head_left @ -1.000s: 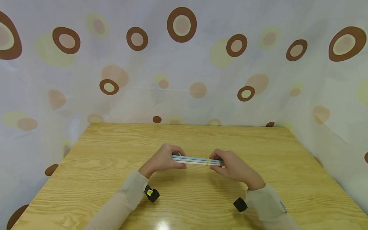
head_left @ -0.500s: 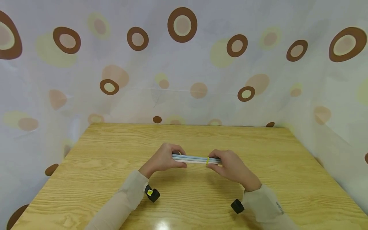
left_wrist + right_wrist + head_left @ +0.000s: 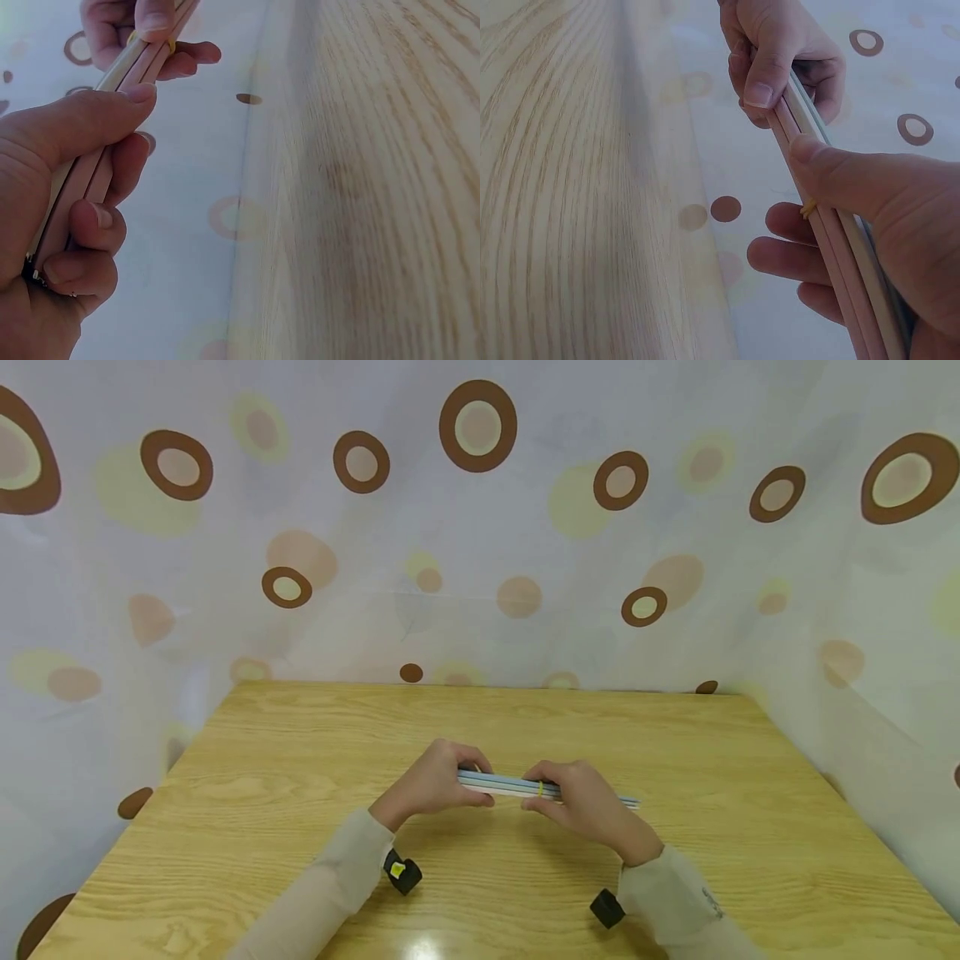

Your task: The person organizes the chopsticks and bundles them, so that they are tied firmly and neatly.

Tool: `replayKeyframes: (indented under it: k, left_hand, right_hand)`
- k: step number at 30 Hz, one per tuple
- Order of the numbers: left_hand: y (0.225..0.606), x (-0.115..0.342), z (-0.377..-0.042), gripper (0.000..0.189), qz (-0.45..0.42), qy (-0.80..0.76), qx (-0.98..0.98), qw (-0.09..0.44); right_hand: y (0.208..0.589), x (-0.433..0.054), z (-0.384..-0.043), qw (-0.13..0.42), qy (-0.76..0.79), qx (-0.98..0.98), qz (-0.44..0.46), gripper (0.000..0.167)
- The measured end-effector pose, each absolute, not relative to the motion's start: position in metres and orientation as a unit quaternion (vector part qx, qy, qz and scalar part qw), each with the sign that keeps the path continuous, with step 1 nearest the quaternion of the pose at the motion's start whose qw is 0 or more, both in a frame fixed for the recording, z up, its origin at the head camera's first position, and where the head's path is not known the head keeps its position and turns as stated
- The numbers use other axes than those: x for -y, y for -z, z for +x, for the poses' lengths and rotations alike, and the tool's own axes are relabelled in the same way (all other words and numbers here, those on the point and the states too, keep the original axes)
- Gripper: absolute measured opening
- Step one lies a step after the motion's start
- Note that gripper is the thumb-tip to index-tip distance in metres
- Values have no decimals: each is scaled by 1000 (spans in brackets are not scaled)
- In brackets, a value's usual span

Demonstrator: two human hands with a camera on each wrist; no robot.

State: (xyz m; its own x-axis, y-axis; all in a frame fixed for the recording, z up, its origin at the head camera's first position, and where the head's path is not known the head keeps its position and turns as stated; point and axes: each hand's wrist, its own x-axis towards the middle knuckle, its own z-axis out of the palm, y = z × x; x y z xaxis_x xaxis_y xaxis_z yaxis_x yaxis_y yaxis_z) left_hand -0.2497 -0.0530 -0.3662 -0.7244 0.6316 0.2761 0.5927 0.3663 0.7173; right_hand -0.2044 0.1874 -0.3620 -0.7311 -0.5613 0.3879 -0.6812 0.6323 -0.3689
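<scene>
A bundle of pastel chopsticks (image 3: 504, 783) in blue, cream and pink is held level above the table. My left hand (image 3: 441, 779) grips its thick end, with the thumb across the sticks and the fingers curled beneath in the left wrist view. A yellow rubber band (image 3: 540, 788) circles the bundle just by the fingertips of my right hand (image 3: 588, 802). That hand pinches the sticks between thumb and fingers, and the thin tips poke out past it to the right. In the right wrist view the band (image 3: 808, 210) lies near the index fingertip.
The wood-grain table (image 3: 315, 727) spreads beneath both arms. A pale curtain (image 3: 480, 527) with brown ring patterns hangs behind and along the sides. Small black cameras (image 3: 403, 873) are worn at both wrists.
My right hand has slid left along the chopsticks, so their thin tips now show beyond it. The bundle has dipped slightly at its right end; my left hand has shifted slightly right.
</scene>
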Motion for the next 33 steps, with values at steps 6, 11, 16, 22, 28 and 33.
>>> replayKeyframes:
  k: [6,11,16,22,28,33]
  left_hand:
    - [365,52,-250,25,380,-419,-824,34]
    - [365,51,-250,24,381,-416,-825,36]
    - [365,53,-252,25,382,-418,-824,26]
    - [366,55,-253,25,384,-421,-822,24]
    - [366,56,-255,24,391,-424,-817,12]
    - [364,55,-255,23,381,-433,-816,3]
  right_hand:
    - [359,-193,-203,93,-253,897,349,23]
    - [356,-205,-205,65,-268,895,349,27]
    - [352,-213,-208,45,-291,888,352,20]
    - [349,-212,-208,38,-288,891,349,17]
    - [348,-207,-208,71,-275,890,356,17]
    - [347,-200,-209,116,-252,889,365,16]
